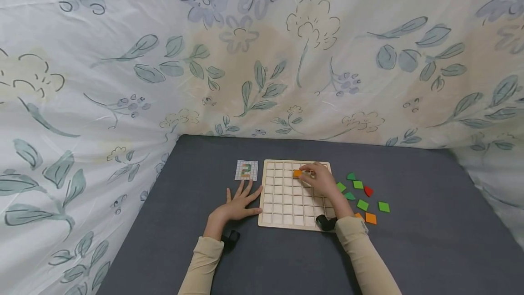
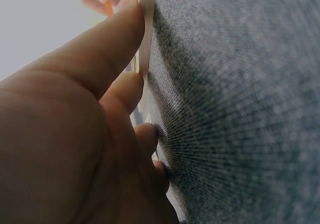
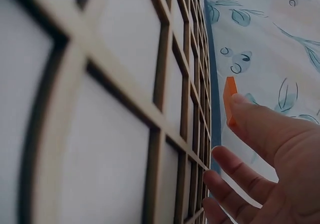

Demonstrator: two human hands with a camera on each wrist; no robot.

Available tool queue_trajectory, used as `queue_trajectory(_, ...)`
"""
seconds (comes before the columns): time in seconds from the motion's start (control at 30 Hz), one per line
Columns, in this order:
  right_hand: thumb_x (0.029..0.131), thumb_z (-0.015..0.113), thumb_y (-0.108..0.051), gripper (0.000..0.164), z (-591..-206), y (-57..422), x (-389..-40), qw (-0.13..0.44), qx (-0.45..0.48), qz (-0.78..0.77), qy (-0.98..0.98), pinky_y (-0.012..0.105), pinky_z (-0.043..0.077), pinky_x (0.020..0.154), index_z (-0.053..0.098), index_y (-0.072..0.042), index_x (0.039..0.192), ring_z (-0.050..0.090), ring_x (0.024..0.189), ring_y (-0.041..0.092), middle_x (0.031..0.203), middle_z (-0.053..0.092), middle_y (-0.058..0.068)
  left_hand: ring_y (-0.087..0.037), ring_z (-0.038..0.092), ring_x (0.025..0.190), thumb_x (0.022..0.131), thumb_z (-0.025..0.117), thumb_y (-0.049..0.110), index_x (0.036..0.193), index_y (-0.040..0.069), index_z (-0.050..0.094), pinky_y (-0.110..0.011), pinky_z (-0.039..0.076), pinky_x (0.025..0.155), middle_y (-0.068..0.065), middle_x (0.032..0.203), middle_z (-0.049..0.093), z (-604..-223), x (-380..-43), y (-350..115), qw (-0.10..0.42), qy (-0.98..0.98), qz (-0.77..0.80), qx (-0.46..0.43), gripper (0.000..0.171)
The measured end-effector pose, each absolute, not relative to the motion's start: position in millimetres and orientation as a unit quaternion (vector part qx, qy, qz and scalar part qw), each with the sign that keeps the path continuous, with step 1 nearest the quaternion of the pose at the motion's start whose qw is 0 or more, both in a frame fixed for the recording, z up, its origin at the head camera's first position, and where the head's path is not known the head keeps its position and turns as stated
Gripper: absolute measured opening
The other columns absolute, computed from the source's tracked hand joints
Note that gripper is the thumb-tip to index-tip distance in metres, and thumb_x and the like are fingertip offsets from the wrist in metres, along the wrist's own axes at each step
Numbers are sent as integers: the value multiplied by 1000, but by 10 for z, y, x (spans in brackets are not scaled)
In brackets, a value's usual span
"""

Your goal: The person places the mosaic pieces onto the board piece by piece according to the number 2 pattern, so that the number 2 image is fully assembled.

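An orange square tile (image 1: 297, 174) is pinched in my right hand (image 1: 321, 182), over the upper part of a wooden grid board (image 1: 278, 201). In the right wrist view the orange tile (image 3: 230, 100) stands tilted on its edge, raised off the grid. My left hand (image 1: 237, 206) lies with fingers spread at the board's left side. Its thumb and index finger touch the board's edge (image 2: 145, 34) in the left wrist view. The other left fingertips rest on the dark cloth near a small printed card (image 1: 246, 170), which bears a coloured pattern.
Right of the board lie several loose tiles: green squares (image 1: 383, 206), green rounded pieces (image 1: 350, 176), a red piece (image 1: 368, 190) and orange squares (image 1: 370, 218). The right forearm partly covers some. A floral curtain (image 1: 262, 58) hangs behind the dark table (image 1: 413, 249).
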State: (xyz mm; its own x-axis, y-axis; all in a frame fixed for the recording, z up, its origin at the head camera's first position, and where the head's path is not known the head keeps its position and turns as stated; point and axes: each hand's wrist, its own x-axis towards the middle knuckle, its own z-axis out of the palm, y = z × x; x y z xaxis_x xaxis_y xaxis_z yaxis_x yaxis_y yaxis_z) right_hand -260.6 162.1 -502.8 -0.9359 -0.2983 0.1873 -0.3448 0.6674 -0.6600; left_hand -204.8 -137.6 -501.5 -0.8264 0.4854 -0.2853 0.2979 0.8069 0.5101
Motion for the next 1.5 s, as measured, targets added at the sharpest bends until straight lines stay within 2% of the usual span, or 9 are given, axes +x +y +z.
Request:
queue_trajectory(0.17, 86, 67, -22, 30, -5021, 1576, -2626, 32, 164, 360, -918, 44, 48, 75, 66, -6, 112, 56, 88, 30, 102, 59, 15, -33, -13, 141, 92, 51, 47, 150, 28, 16, -69, -14, 101, -8, 156, -2, -5021, -2047, -1380, 206, 928, 229, 211, 71)
queue_trajectory(0.47, 87, 67, -26, 30, -5011, 1517, -2663, 27, 153, 347, -925, 32, 40, 62, 67, -9, 112, 49, 77, 23, 98, 58, 14, -33, -14, 141, 92, 51, 49, 150, 28, 16, -68, -14, 102, -8, 157, -3, -5033, -2053, -1379, 205, 929, 226, 208, 71)
queue_trajectory(0.7, 86, 67, -27, 30, -5093, 1457, -2746, 19, 160, 342, -926, 32, 42, 64, 68, -11, 112, 51, 79, 21, 95, 56, 10, -33, -13, 141, 92, 50, 49, 150, 28, 16, -69, -14, 102, -8, 157, -2, -5037, -2056, -1365, 203, 931, 222, 207, 71)
queue_trajectory(0.97, 83, 70, -29, 26, -5152, 1384, -2789, 28, 156, 340, -927, 28, 35, 57, 71, -16, 106, 45, 68, 17, 88, 56, 6, -33, -13, 142, 92, 51, 49, 150, 29, 16, -68, -14, 102, -8, 157, -2, -5017, -2048, -1370, 204, 931, 222, 205, 71)
queue_trajectory(1.5, 84, 70, -27, 27, -5130, 1350, -2758, 30, 156, 331, -930, 30, 32, 60, 70, -17, 109, 45, 69, 17, 92, 56, 6, -33, -13, 141, 91, 51, 48, 150, 29, 16, -68, -14, 101, -8, 157, -2, -5011, -2045, -1371, 206, 929, 227, 207, 71)
